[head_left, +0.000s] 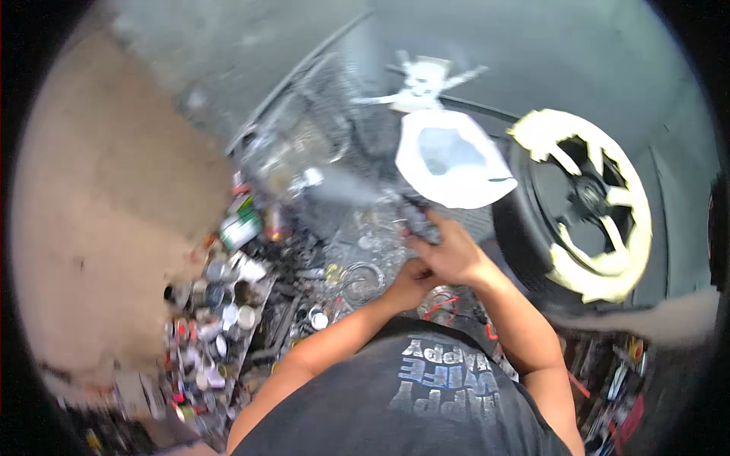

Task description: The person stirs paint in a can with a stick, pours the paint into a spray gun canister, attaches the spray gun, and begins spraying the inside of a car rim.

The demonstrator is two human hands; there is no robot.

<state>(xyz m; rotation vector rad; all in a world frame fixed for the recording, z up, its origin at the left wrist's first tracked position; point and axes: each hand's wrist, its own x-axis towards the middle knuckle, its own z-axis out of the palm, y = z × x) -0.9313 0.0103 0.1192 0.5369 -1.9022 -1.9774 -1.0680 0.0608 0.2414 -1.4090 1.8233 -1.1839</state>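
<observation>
My right hand (452,251) is closed around the dark, paint-stained grip of what looks like a spray gun (420,225). Its far end is blurred and points up and to the left, toward a grey smear. Just below, my left hand (414,280) is curled close to the right wrist; what its fingers hold, if anything, is hidden. Beyond my right hand lies a white sheet (455,190) with a grey patch in its middle. To the right a black-spoked wheel with a tyre (525,220) leans, yellowish masking tape (639,220) covering its rim and some spokes.
A white taped piece (423,83) with strips sticking out is on the grey surface at the back. Several cans and jars (220,334) crowd the lower left, beside a green-and-white can (240,228). A red cord (441,305) lies below my hands. Tools (616,380) clutter the lower right.
</observation>
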